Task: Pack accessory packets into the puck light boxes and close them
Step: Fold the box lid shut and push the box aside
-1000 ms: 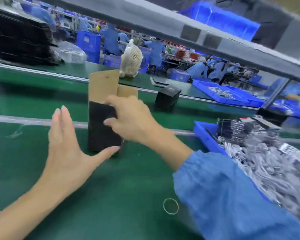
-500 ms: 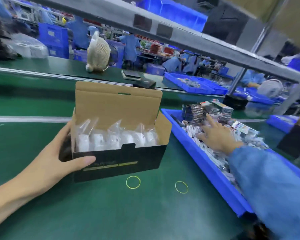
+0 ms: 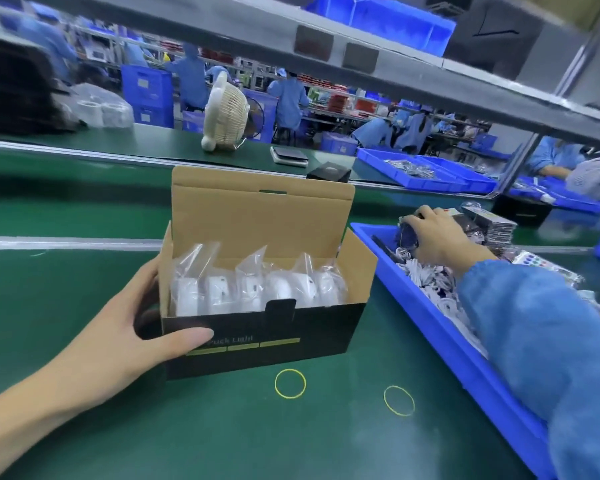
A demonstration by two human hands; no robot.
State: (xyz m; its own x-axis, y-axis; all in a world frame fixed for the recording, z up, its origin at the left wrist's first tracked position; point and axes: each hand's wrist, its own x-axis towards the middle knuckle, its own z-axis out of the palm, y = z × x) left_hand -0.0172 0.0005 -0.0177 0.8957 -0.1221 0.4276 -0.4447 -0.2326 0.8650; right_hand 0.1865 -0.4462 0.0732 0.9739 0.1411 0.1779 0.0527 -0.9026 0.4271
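A green work surface (image 3: pixel 222 438) fills the lower view, with a green conveyor belt (image 3: pixel 66 216) running behind it and a grey shelf beam (image 3: pixel 413 67) overhead. A long blue bin (image 3: pixel 440 344) sits at the right edge of the work surface, heaped with white cables and dark packets.

The puck light box (image 3: pixel 264 327) stands open on the work surface just left of the bin, its brown cardboard lid (image 3: pixel 260 216) upright at the back. The black front panel reads "Puck Light" above a yellow stripe. Inside, a row of white puck lights (image 3: pixel 253 289) in clear plastic bags stands side by side, filling the box from end to end.

The left hand (image 3: pixel 132 327) grips the box's left end: the thumb lies flat across the lower left of the front panel, touching the printed label, while the other fingers wrap round the side and rear corner, mostly hidden behind the cardboard. The box therefore sits between thumb and fingers, resting on the table.

The right hand (image 3: pixel 437 237), in a blue sleeve (image 3: pixel 541 341), reaches into the far end of the bin, well apart from the box. Its fingers curl down over a stack of dark accessory packets (image 3: pixel 482 226), fingertips pressed into the pile; whether a packet is truly pinched I cannot tell.

Two yellow rubber bands (image 3: pixel 290 383) lie flat on the work surface in front of the box, apart from each other and from it.
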